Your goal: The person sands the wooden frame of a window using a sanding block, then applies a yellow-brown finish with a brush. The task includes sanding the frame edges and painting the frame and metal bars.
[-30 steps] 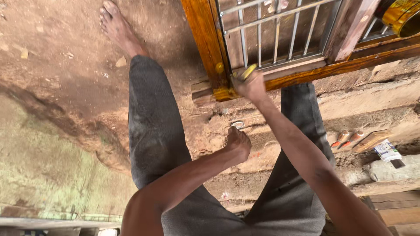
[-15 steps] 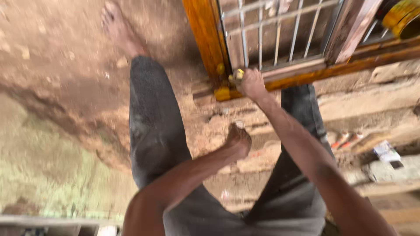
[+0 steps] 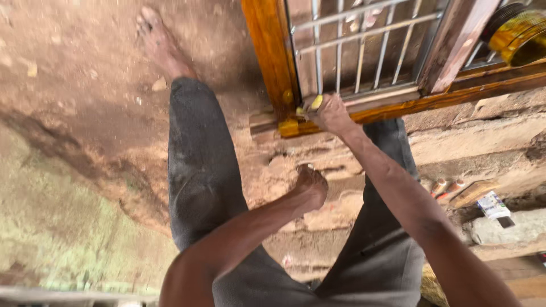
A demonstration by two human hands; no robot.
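Note:
My right hand [image 3: 330, 113] grips a small yellow-tipped brush [image 3: 314, 103] and presses it on the lower left corner of a glossy orange-brown wooden window frame [image 3: 267, 51]. That corner shows a wet yellow patch [image 3: 289, 126]. Metal bars [image 3: 352, 45] fill the frame. My left hand [image 3: 311, 186] is curled into a fist below, resting against the rough earthen wall [image 3: 318, 165], with nothing visible in it. My legs in dark grey trousers [image 3: 199, 170] and a bare foot [image 3: 162, 42] are in view.
A yellow-brown tin [image 3: 520, 37] sits on the frame at the top right. Small tubes [image 3: 446, 187], a wooden piece [image 3: 475, 193] and a small packet [image 3: 493, 206] lie on a stone ledge at the right. Bare red earth and a greenish slab [image 3: 51, 227] lie to the left.
My right hand with the brush has moved a little up and left along the frame's lower corner. My left fist has stayed against the wall.

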